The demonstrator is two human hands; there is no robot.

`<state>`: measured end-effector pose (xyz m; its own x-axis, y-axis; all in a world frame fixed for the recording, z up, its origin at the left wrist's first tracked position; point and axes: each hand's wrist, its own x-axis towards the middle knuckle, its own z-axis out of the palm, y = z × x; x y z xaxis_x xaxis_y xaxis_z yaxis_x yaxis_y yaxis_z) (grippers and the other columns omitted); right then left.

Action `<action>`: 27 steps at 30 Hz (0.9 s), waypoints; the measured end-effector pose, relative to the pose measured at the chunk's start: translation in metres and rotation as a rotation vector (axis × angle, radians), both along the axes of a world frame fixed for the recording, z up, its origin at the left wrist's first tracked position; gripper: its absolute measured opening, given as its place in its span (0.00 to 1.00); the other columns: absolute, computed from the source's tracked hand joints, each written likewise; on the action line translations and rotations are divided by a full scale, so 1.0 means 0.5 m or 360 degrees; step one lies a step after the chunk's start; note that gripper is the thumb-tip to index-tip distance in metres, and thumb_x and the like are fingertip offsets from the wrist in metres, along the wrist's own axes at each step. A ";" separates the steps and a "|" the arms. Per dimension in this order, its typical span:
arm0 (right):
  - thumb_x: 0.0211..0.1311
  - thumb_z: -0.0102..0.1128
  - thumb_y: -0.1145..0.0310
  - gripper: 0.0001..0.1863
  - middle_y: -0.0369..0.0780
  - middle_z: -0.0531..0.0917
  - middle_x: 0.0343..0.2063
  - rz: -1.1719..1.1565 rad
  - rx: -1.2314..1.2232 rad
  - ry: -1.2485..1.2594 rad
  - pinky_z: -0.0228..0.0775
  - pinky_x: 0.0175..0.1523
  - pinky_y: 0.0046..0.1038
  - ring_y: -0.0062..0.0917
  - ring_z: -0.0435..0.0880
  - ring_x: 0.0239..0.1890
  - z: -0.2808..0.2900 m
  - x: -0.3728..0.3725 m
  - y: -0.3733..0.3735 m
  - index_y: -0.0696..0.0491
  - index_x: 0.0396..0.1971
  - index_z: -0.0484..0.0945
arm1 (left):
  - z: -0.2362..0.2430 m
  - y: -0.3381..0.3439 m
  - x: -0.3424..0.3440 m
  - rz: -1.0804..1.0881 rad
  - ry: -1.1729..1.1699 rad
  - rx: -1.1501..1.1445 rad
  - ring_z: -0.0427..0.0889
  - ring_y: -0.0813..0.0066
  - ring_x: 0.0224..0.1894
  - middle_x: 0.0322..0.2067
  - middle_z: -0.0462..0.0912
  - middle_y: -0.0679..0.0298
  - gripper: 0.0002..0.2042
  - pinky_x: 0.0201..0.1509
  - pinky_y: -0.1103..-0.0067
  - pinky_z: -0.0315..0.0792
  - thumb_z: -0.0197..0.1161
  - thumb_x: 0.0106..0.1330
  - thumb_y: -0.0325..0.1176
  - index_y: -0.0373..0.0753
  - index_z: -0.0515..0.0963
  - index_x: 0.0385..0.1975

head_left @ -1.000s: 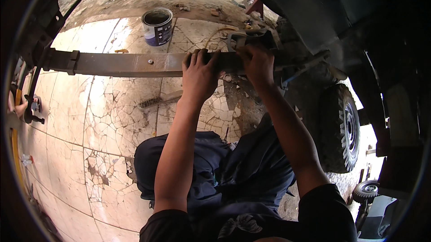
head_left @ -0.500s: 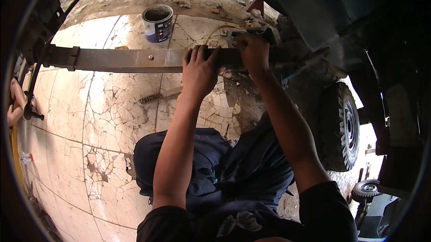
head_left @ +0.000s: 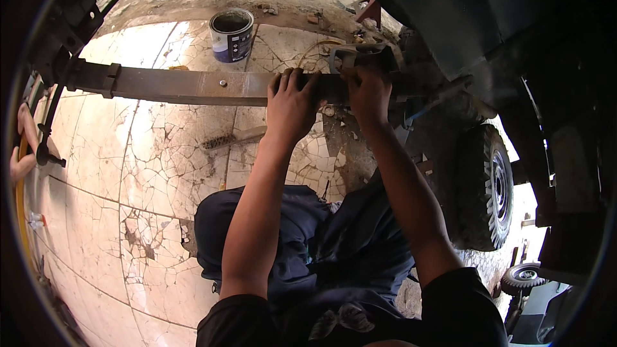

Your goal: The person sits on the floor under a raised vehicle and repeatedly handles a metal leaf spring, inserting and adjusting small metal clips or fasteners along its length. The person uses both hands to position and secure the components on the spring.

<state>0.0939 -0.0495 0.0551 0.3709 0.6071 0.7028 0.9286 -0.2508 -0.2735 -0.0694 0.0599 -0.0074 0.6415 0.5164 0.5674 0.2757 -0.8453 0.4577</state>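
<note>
Cracked pale stone floor (head_left: pixel 148 173), sunlit, spread under everything. Round paint tin (head_left: pixel 231 35) with dark blue and white sides, open and upright on the floor at top centre. Wire brush (head_left: pixel 232 138) with a pale wooden handle, flat on the floor well below the tin. Small red metal bracket (head_left: pixel 365 9) among rubble at upper right, near the tin but apart from it. Black knobbly tyre (head_left: pixel 486 186) on its wheel at right, upright under dark bodywork. Second, smaller tyre (head_left: pixel 522 276) lower right, just beyond. Another person's hand (head_left: pixel 22 147) at far left edge, on a dark rod.
</note>
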 end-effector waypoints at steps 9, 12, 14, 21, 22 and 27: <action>0.64 0.78 0.68 0.03 0.43 0.93 0.31 -0.0025 -0.0018 0.0066 0.85 0.44 0.37 0.37 0.94 0.34 -0.003 0.042 0.037 0.50 0.34 0.93 | -0.007 -0.003 0.002 0.0011 -0.0005 0.0021 0.72 0.45 0.75 0.69 0.78 0.49 0.32 0.81 0.50 0.59 0.75 0.71 0.44 0.52 0.75 0.75; 0.63 0.79 0.67 0.04 0.43 0.94 0.33 0.0001 -0.0019 0.0080 0.85 0.45 0.36 0.37 0.95 0.35 0.006 0.001 -0.002 0.50 0.35 0.93 | -0.002 -0.001 -0.004 0.0012 0.0035 -0.0019 0.71 0.45 0.77 0.70 0.77 0.49 0.32 0.81 0.51 0.59 0.75 0.71 0.43 0.52 0.76 0.75; 0.61 0.79 0.69 0.04 0.44 0.92 0.32 -0.0087 -0.0069 0.0101 0.84 0.47 0.39 0.42 0.94 0.38 -0.002 0.039 0.017 0.51 0.34 0.93 | 0.008 -0.005 0.004 -0.0004 0.0016 -0.0033 0.71 0.45 0.77 0.70 0.77 0.49 0.32 0.81 0.51 0.58 0.75 0.70 0.43 0.52 0.76 0.74; 0.60 0.79 0.69 0.05 0.45 0.93 0.31 -0.0009 -0.0120 -0.0002 0.85 0.45 0.41 0.44 0.94 0.35 0.006 0.019 0.014 0.53 0.33 0.92 | -0.001 -0.003 0.000 0.0041 0.0033 -0.0010 0.71 0.46 0.77 0.69 0.78 0.49 0.32 0.81 0.51 0.58 0.75 0.70 0.43 0.52 0.77 0.74; 0.60 0.79 0.69 0.05 0.45 0.93 0.32 0.0012 -0.0089 0.0010 0.85 0.45 0.40 0.44 0.94 0.35 0.012 0.021 0.018 0.53 0.33 0.92 | -0.003 0.002 0.000 0.0052 0.0064 0.0002 0.71 0.46 0.77 0.69 0.78 0.49 0.31 0.81 0.51 0.58 0.75 0.70 0.44 0.52 0.77 0.74; 0.60 0.79 0.69 0.04 0.45 0.93 0.33 -0.0140 -0.0257 0.0349 0.86 0.47 0.40 0.41 0.94 0.35 0.037 0.047 0.036 0.52 0.33 0.92 | -0.003 -0.011 0.001 0.0024 0.0012 0.0014 0.71 0.47 0.76 0.70 0.78 0.49 0.32 0.80 0.51 0.59 0.74 0.71 0.47 0.54 0.76 0.76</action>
